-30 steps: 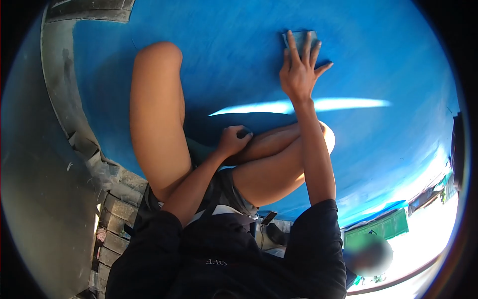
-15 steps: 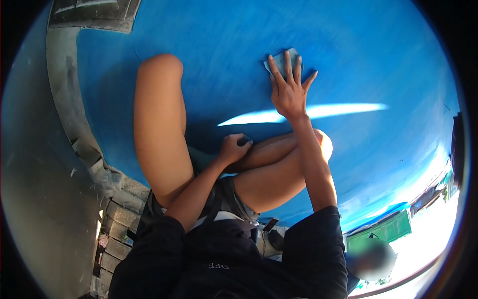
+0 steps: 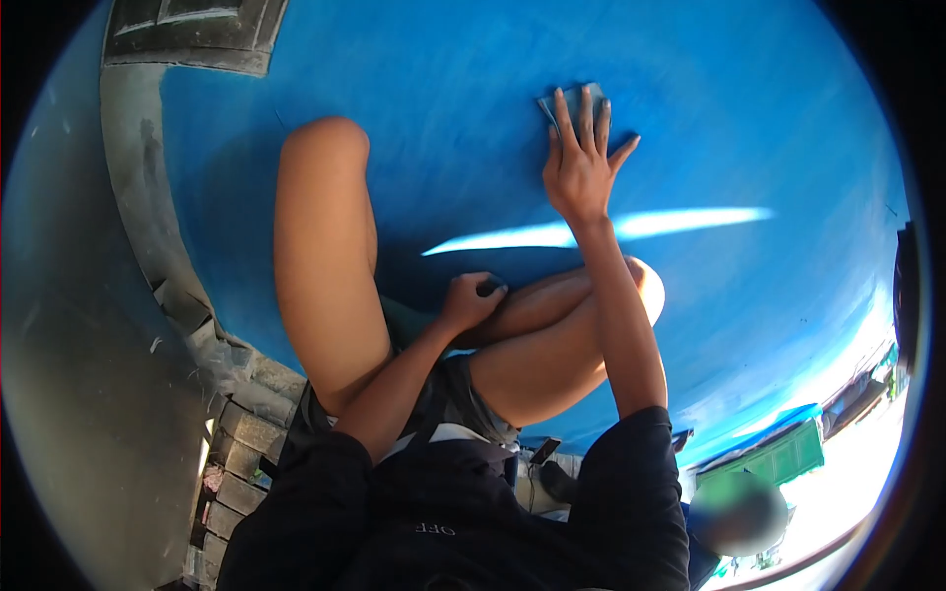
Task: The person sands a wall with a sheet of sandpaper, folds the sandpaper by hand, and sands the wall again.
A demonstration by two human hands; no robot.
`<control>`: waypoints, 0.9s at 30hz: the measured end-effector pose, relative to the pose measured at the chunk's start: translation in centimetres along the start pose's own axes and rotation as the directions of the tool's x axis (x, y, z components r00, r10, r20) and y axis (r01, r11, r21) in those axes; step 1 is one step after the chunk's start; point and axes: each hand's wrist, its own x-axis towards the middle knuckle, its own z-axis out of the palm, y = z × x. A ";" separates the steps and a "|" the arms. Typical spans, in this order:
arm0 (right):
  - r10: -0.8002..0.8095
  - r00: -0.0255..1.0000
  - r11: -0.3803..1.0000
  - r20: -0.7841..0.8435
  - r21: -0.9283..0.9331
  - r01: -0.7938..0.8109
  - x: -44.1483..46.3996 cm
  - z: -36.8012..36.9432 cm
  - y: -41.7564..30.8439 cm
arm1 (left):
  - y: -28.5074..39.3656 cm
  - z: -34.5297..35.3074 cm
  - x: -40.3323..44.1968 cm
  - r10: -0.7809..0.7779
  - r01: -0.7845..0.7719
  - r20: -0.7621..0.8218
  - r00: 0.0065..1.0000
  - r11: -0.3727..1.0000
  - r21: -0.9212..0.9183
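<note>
With noon at the top of the view, a blue surface (image 3: 473,118) fills most of the clock, bounded at ten to eleven by a dark framed panel (image 3: 187,39). A grey sheet (image 3: 89,325) takes up nine o'clock, and stacked bricks (image 3: 241,463) lie at eight. At four are a green gate (image 3: 778,455) and another person (image 3: 739,514). The bent left leg (image 3: 330,236) stands up at ten, blocking part of the surface; a bright streak (image 3: 680,223) runs behind the right forearm.

The thin grey-green pad (image 3: 550,106), square-cornered, lies flat against the blue at one o'clock, its corners showing past the fingers. The right hand (image 3: 579,177) is spread over it, fingertips on the pad. The left hand (image 3: 473,300) is curled near the centre beside the right shin; shadow there is deep, so I cannot tell whether it grips anything.
</note>
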 end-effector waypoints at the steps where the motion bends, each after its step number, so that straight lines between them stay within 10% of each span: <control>1: -0.027 0.999 0.999 0.027 -0.038 0.028 -0.5 0.0 -0.2 | 0.3 0.0 0.1 0.015 -0.015 0.009 1.000 1.000 0.020; 4: -0.359 0.872 0.926 0.332 0.013 0.376 -3.7 -0.3 -1.8 | 0.1 0.0 0.2 0.024 -0.024 0.022 0.999 0.999 0.024; 10: -0.477 0.838 0.877 0.264 0.199 0.436 -3.8 0.8 -2.9 | -0.1 0.2 0.1 0.036 -0.036 -0.001 0.999 0.999 0.022; 13: -0.151 0.982 0.989 0.118 0.012 0.151 -0.6 0.4 -0.9 | 0.0 0.1 0.1 0.048 -0.048 -0.007 0.999 0.998 0.043; 18: -0.071 0.997 0.994 0.027 0.087 0.068 -1.8 -0.7 0.1 | 0.4 0.0 0.1 0.020 -0.020 0.028 0.999 1.000 0.016; 22: -0.238 0.962 0.933 0.130 0.304 0.190 -2.7 -3.3 -1.9 | 0.5 -0.2 0.2 0.022 -0.022 0.030 0.999 1.000 0.000; 26: -0.157 0.985 0.730 0.068 0.680 0.069 -3.7 -4.5 -3.4 | -0.6 0.1 0.4 0.012 -0.001 0.077 0.997 0.990 -0.141; 27: -0.053 0.944 0.685 0.326 0.700 -0.203 -3.6 -4.9 -3.4 | -0.1 -0.1 0.7 0.012 -0.002 0.080 0.997 0.991 -0.132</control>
